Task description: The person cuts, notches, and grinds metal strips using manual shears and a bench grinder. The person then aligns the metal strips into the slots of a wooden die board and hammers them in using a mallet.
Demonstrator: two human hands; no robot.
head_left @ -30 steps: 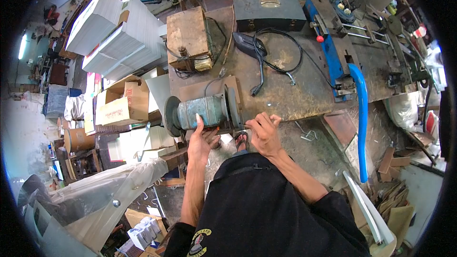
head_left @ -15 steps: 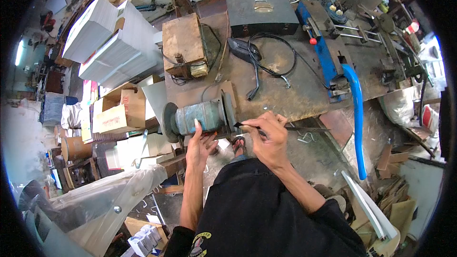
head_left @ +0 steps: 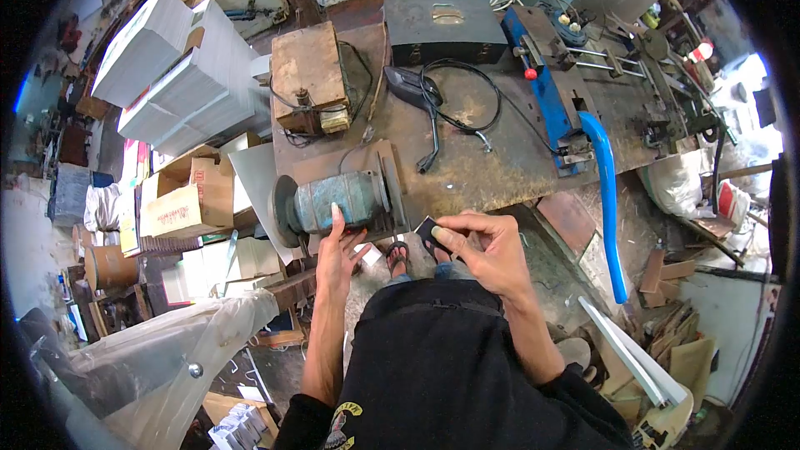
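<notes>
A bench grinder (head_left: 335,202) with a worn blue-green body and a wheel at each end sits at the near left edge of the workbench. My left hand (head_left: 337,257) is just in front of its body, fingers apart and palm turned up, holding nothing I can see. Whether its fingertips touch the grinder, I cannot tell. Between thumb and fingers, my right hand (head_left: 485,252) pinches a small dark flat piece (head_left: 427,235), a little right of the grinder's right wheel. My fingers cover part of that piece.
On the workbench (head_left: 467,179) lie a wooden box (head_left: 307,75), a dark metal case (head_left: 446,29), a black corded tool (head_left: 412,87) and a blue clamp-like machine with a long blue handle (head_left: 610,225). Paper stacks (head_left: 196,87) and a cardboard box (head_left: 187,200) stand left.
My right hand has turned, so the dark piece now shows its flat face. It sits slightly lower, farther from the right wheel. The whole view has shifted a little.
</notes>
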